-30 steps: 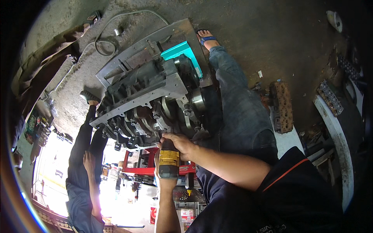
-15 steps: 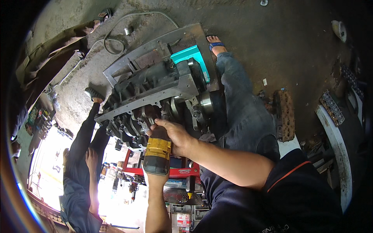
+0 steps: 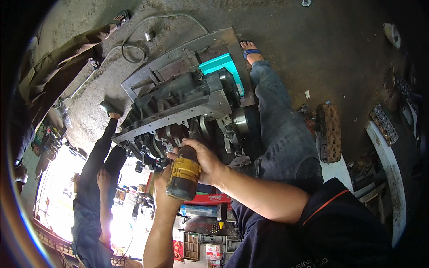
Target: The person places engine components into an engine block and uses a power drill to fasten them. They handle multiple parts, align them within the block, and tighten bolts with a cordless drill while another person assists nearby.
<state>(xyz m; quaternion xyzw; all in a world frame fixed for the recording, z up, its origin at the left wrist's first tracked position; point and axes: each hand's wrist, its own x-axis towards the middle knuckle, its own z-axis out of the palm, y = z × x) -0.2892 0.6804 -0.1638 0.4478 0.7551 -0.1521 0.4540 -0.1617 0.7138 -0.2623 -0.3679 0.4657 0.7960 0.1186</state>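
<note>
A grey engine block (image 3: 178, 105) lies open on a metal frame stand (image 3: 232, 49), its crankshaft and bearing caps (image 3: 172, 136) facing me. My right hand (image 3: 203, 158) wraps the top of a yellow and black cordless power wrench (image 3: 184, 174) whose nose is pressed into the bearing area. My left hand (image 3: 161, 187) grips the same tool from below, at its lower body. A teal part (image 3: 221, 67) sits inside the stand behind the block.
Another person (image 3: 96, 178) in dark trousers stands at the left, one foot by the block. My jeans-clad leg (image 3: 281, 125) stretches past the stand. A rusty cylinder head (image 3: 330, 131) lies on the right; a hose (image 3: 134, 49) loops on the concrete floor.
The view has shifted closer over the block. Both hands and the wrench have moved up against the crankshaft area. The other person's foot has shifted nearer the block.
</note>
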